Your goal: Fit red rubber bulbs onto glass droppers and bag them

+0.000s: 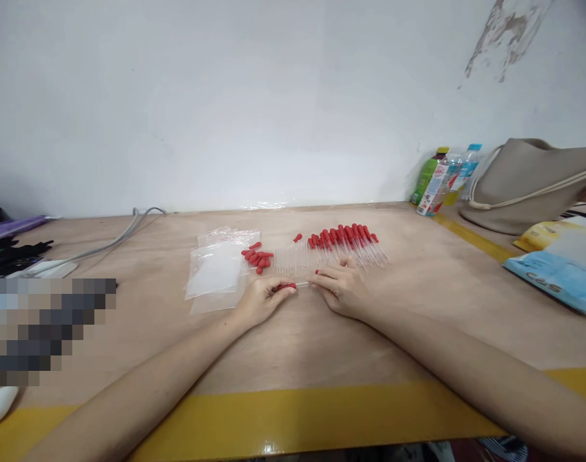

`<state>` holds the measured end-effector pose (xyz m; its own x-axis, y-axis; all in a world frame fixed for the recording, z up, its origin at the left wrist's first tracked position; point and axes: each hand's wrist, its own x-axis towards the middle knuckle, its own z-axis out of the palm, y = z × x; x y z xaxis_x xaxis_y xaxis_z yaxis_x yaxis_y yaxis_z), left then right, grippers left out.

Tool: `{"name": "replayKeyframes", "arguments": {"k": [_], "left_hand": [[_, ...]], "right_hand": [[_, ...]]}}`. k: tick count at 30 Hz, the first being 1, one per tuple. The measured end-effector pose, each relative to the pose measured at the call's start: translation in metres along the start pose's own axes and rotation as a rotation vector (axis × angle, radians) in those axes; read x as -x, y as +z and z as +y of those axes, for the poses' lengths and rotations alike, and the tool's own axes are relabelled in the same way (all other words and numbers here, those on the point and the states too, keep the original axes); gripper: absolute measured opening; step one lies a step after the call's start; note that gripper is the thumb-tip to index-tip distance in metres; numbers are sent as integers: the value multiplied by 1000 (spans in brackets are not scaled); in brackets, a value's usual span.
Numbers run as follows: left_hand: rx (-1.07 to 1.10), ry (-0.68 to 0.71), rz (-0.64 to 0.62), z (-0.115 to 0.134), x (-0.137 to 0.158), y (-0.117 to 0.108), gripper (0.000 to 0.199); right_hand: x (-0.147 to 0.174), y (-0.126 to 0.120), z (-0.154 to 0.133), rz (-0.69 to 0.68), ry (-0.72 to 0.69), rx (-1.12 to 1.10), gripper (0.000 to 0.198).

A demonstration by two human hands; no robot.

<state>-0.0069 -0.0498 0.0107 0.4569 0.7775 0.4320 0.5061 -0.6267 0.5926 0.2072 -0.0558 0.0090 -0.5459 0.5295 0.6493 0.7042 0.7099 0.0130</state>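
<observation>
1. Nearest the camera, your bare left forearm (pixel 177 366) and right forearm (pixel 456 353) cross the glossy yellow strip (pixel 297 420) along the edge of the tan wooden table (pixel 273 366).
2. Your left hand (pixel 264 298) has its thumb and fingers closed together, clamped on a small red, rubbery bulb (pixel 293 285), which they partly cover.
3. Your right hand (pixel 343 289) has its fingers bent and close together, pinching the far end of a slender, clear, straight tube (pixel 302 284). This tube lies level between your hands, its other end at the bulb; whether it enters is too small to tell.
4. Beyond your left hand, loose red bulbs (pixel 257 258) lie heaped beside flat, clear plastic bags (pixel 213 276).
5. Beyond the gap between your hands, bare clear tubes (pixel 287 258) lie side by side.
6. Just beyond your right hand, red-capped clear tubes (pixel 345 237) lie in a slanting row.
</observation>
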Motion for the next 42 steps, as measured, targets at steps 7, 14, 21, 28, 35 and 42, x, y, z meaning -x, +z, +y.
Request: {"name": "replayKeyframes", "arguments": {"k": [7, 14, 21, 28, 35, 42], "left_hand": [[-65, 117, 23, 4, 1, 0, 13], [-113, 209, -8, 3, 3, 0, 18], [-150, 250, -30, -3, 5, 2, 17], [-195, 347, -3, -6, -1, 0, 17], [-219, 239, 111, -17, -3, -3, 33], [-267, 94, 61, -20, -5, -3, 26]], "right_hand": [[1, 9, 6, 44, -106, 33, 22], [0, 11, 0, 120, -123, -25, 20], [0, 14, -8, 73, -81, -50, 21], [-5, 11, -8, -29, -30, -5, 23], [-10, -11, -1, -165, 105, 123, 26], [-36, -7, 39, -216, 811, 14, 30]]}}
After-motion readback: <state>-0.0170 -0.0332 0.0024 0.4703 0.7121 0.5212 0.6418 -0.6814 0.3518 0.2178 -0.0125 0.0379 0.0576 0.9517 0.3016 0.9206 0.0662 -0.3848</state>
